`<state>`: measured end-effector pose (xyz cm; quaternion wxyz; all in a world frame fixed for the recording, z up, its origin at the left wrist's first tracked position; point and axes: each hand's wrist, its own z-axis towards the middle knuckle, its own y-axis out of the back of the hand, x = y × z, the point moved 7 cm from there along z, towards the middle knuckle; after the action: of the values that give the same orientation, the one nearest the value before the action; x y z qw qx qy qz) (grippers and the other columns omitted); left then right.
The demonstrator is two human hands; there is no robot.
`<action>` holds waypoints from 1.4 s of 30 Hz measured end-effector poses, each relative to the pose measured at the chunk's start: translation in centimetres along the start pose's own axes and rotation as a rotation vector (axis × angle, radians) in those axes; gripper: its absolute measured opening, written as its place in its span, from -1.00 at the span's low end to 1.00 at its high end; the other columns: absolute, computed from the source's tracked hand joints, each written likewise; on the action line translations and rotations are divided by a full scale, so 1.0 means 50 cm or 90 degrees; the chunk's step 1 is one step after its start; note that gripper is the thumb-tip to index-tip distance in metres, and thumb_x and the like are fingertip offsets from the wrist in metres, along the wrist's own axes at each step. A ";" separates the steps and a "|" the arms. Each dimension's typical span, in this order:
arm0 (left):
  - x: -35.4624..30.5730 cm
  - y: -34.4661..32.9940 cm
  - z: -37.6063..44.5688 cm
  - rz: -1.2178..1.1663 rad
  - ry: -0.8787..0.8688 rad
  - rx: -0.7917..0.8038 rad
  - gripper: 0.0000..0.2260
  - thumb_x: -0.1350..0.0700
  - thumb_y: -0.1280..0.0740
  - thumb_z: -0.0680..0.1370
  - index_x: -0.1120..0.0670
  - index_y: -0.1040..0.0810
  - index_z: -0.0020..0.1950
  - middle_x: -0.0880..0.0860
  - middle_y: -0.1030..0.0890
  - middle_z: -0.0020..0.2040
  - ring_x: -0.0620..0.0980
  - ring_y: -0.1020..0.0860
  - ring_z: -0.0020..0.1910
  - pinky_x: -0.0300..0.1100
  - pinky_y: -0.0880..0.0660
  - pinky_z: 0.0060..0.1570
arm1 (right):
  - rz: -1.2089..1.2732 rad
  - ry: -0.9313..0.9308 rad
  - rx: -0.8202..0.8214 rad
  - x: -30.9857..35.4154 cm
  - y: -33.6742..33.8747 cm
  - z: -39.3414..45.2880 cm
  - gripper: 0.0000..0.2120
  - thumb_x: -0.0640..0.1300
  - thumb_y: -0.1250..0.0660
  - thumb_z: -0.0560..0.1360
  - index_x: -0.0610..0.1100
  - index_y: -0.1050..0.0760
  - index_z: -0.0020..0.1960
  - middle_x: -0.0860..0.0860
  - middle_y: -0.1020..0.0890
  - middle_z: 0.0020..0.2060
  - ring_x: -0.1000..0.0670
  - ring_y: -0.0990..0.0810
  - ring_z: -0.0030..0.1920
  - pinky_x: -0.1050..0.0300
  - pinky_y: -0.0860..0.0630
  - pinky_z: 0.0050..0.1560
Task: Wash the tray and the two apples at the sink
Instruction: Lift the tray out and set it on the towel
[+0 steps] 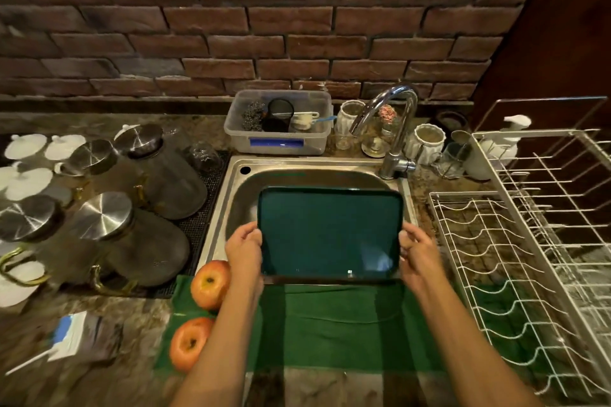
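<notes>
Flat teal tray [329, 231], rounded corners, raised rim, held over the steel sink [231, 205]; left hand [244, 249] and right hand [417, 256] each grip a short edge, fingers curled round the rim. Two round red-yellow apples [210, 287] [190, 343] sit on green cloth [330, 334] left of the forearm, under a chrome gooseneck tap [393, 129]

tray [329, 235]: we see a dark teal face with a darker rim
apples [210, 287]: we see red-orange skin fading to yellow near the stems, on both
towel [347, 324]: we see plain deep green
sink [238, 195]: we see bare silver steel
wall [297, 26]: we see red-brown brick with dark joints
dish rack [515, 241]: we see white wire
jar lids [102, 215]: we see brushed silver
</notes>
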<state>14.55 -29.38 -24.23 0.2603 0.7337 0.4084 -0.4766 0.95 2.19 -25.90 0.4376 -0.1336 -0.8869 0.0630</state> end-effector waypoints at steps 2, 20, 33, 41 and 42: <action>0.041 0.022 -0.026 0.060 0.036 -0.003 -0.75 0.37 -0.24 0.56 0.05 -0.59 -0.14 0.17 -0.64 -0.10 0.15 -0.57 -0.04 0.04 -0.54 0.02 | -0.085 0.003 -0.033 -0.023 0.045 -0.024 -0.71 -0.41 -0.18 0.61 -0.12 -0.57 0.12 -0.11 -0.65 -0.06 -0.08 -0.66 -0.08 0.06 -0.61 -0.21; 0.177 0.155 -0.168 0.679 0.049 0.007 -0.76 0.17 -0.23 0.63 0.11 -0.63 0.21 0.24 -0.63 0.17 0.27 -0.56 0.16 0.01 -0.49 0.09 | -0.582 0.049 -0.090 -0.186 0.202 -0.115 -0.77 -0.36 -0.25 0.57 -0.25 -0.64 -0.17 -0.19 -0.67 -0.22 -0.19 -0.62 -0.11 -0.13 -0.57 0.00; 0.166 0.156 -0.183 0.709 -0.019 0.017 -0.74 0.18 -0.19 0.65 0.10 -0.58 0.27 0.20 -0.63 0.14 0.24 -0.57 0.14 0.02 -0.50 0.09 | -0.638 0.116 -0.063 -0.180 0.178 -0.135 -0.82 -0.30 -0.28 0.60 -0.22 -0.66 0.02 -0.10 -0.67 -0.15 -0.10 -0.61 -0.07 0.00 -0.55 -0.04; 0.163 0.143 -0.183 0.746 -0.014 0.033 -0.81 0.24 -0.20 0.61 0.18 -0.57 0.15 0.19 -0.63 0.11 0.22 -0.59 0.11 0.01 -0.50 0.07 | -0.692 0.128 -0.052 -0.167 0.181 -0.114 -0.81 -0.24 -0.27 0.60 -0.20 -0.65 0.11 -0.06 -0.64 -0.15 -0.02 -0.57 -0.11 0.11 -0.46 -0.11; 0.162 0.144 -0.183 0.751 -0.025 0.035 -0.81 0.24 -0.21 0.61 0.18 -0.58 0.14 0.18 -0.64 0.09 0.20 -0.60 0.09 0.01 -0.51 0.06 | -0.697 0.147 -0.071 -0.157 0.183 -0.110 -0.80 -0.24 -0.27 0.60 -0.20 -0.65 0.12 -0.09 -0.66 -0.12 -0.04 -0.57 -0.10 0.10 -0.48 -0.07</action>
<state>26.82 -23.28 -27.92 0.4694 0.8346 -0.0861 -0.2751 11.53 8.62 -30.63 0.4931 0.3172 -0.7751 -0.2355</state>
